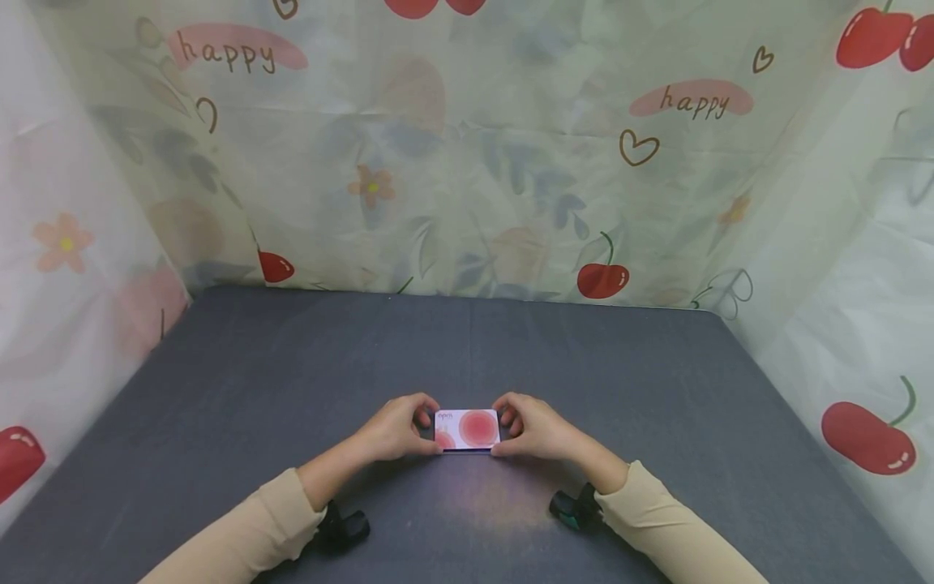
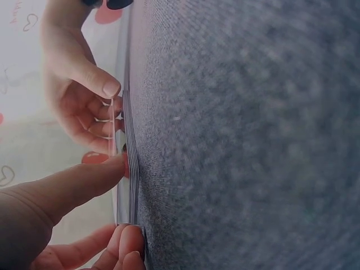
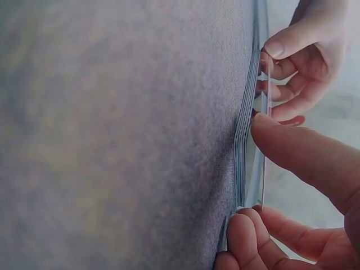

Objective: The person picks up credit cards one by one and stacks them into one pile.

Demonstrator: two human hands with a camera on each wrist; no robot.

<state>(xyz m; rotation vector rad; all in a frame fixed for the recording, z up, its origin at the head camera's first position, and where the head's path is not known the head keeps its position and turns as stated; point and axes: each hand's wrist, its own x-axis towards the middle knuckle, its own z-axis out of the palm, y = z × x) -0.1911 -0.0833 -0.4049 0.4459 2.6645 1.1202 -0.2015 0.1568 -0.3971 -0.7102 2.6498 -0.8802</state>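
A small stack of cards (image 1: 467, 430) lies flat near the middle of the dark table, its top face white with pink-red circles and small lettering. My left hand (image 1: 401, 427) grips its left end, thumb at the near edge and fingers curled round the far side. On the right end, my right hand (image 1: 536, 427) grips it the same way. Edge-on in the left wrist view, the stack (image 2: 133, 163) shows several thin layers close over the cloth. A thin clear edge (image 3: 264, 174) stands slightly apart from the layers in the right wrist view, with fingers visible through the gap.
Dark grey cloth (image 1: 467, 349) covers the table. Printed curtains with cherries and flowers (image 1: 467, 162) hang at the back and both sides. Black wrist devices (image 1: 343, 527) sit below both sleeves, close to the tabletop.
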